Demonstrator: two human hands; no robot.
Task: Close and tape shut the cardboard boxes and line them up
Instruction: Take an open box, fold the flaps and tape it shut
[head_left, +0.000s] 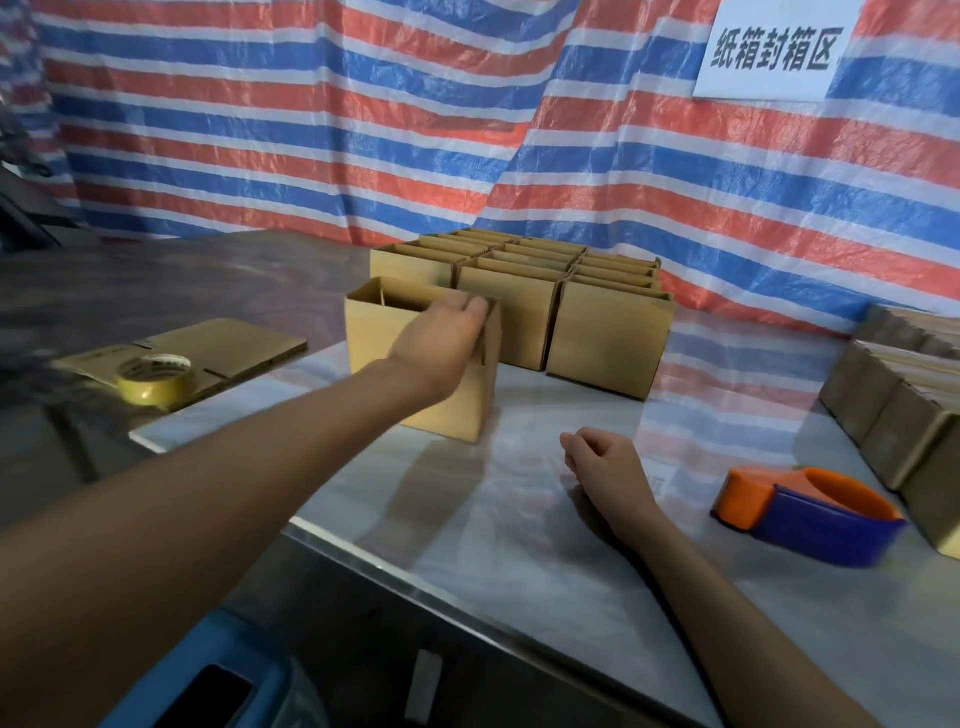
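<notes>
Dim, flat indoor light; the steel table (519, 545) shows a soft sheen, mirroring the striped tarp (260, 130); motion blur smears the left hand (441, 343) (fingertips worst); wide-angle bending at the edges; lower corners murky.

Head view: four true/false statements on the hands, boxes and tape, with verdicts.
1. The left hand grips the top rim of the front box. True.
2. The right hand holds the tape dispenser. False: the dispenser lies on the table, apart from that hand, which holds nothing.
3. The tape roll lies on flattened cardboard. True.
4. The front box is taped shut. False: its top is open.
</notes>
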